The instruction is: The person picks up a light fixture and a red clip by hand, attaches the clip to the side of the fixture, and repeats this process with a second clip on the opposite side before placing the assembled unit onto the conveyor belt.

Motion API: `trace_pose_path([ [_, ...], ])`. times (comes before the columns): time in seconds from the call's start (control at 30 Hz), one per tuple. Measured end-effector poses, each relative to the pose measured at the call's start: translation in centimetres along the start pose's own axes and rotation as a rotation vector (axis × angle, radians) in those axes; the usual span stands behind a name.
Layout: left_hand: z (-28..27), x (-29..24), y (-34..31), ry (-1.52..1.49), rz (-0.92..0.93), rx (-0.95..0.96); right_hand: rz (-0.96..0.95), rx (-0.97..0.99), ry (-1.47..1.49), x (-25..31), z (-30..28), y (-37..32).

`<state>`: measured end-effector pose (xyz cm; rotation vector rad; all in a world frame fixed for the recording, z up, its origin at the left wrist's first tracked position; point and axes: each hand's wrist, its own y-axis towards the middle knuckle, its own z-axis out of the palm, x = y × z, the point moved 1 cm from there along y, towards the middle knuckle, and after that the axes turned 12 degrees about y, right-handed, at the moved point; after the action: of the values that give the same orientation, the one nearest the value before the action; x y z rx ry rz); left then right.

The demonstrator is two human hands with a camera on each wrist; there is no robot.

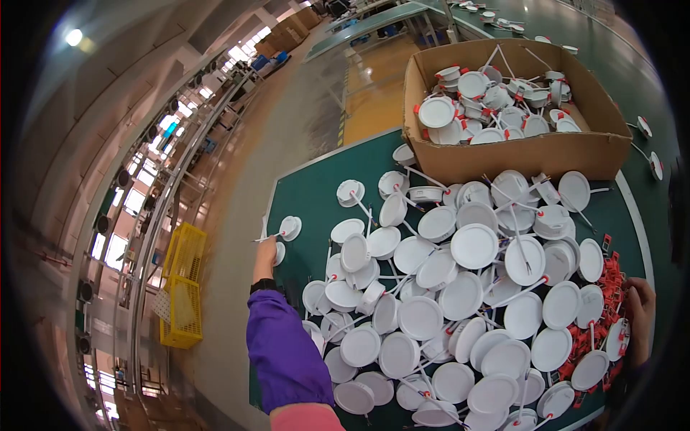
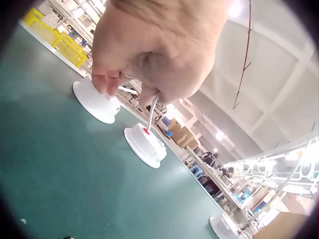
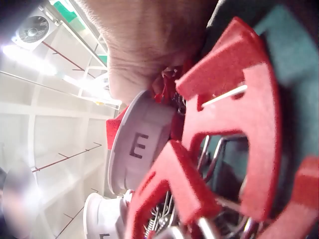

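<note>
At the table's left edge, my left hand (image 1: 266, 255) is beside two round white lights, one (image 1: 290, 228) with its cable running to the fingers. From the left wrist camera, the hand (image 2: 154, 52) pinches the white cable (image 2: 152, 114) of a light (image 2: 145, 144) standing on the table; its other fingertips are at a second light (image 2: 94, 102). My right hand (image 1: 638, 312) is at the pile of red clips (image 1: 607, 291) on the right. Close up, red clips (image 3: 264, 124) and a light (image 3: 142, 144) lie below that hand (image 3: 149, 45), whose fingertips are hidden.
Many white lights (image 1: 420, 318) with cables cover the middle of the green table (image 1: 305, 187). A cardboard box (image 1: 517, 159) holding more lights stands at the back. Yellow crates (image 1: 180, 309) are on the floor at the left.
</note>
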<state>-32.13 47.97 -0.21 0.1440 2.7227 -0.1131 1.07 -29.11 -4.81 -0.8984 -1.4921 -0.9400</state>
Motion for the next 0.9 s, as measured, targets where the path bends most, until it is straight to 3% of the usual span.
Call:
trace_pose_path([
  [0.1,0.0,-0.3,-0.9,-0.139,0.051,-0.001,0.034,-0.024,0.072,0.0,0.2,-0.1],
  [0.3,-1.0,-4.0,-6.3,-0.292,-0.059,0.083,0.046,-0.009,0.112,0.5,0.5,0.1],
  [0.43,-1.8,-6.3,-8.8,-0.478,0.083,0.019,-0.017,0.002,0.052,0.5,0.8,0.2],
  [0.5,-3.1,-9.5,-12.3,-0.521,0.381,0.008,0.007,0.002,0.107,0.3,0.6,0.2],
  [0.53,-3.5,-10.6,-14.3,-0.527,0.385,0.012,0.032,0.005,0.116,0.7,0.6,0.2],
  [0.6,-3.9,-13.0,-18.2,-0.565,0.674,0.223,-0.003,0.009,0.091,0.8,0.9,0.2],
  [0.67,-4.0,-15.4,-22.7,-0.414,0.799,0.412,0.012,0.007,0.088,1.6,1.3,0.2],
  [0.73,-3.9,-17.2,-25.9,-0.32,0.922,0.763,-0.01,0.002,0.095,0.9,1.1,0.2],
  [0.77,-3.5,-17.9,-27.2,-0.226,0.951,0.857,-0.031,0.002,0.101,0.7,1.0,0.2],
  [0.83,-3.4,-19.1,-26.9,-0.169,1.279,0.861,-0.022,-0.008,0.106,1.2,1.3,0.2],
  [0.9,-2.2,-19.8,-23.9,-0.305,0.872,0.726,0.018,-0.002,0.152,1.1,1.4,0.2],
])
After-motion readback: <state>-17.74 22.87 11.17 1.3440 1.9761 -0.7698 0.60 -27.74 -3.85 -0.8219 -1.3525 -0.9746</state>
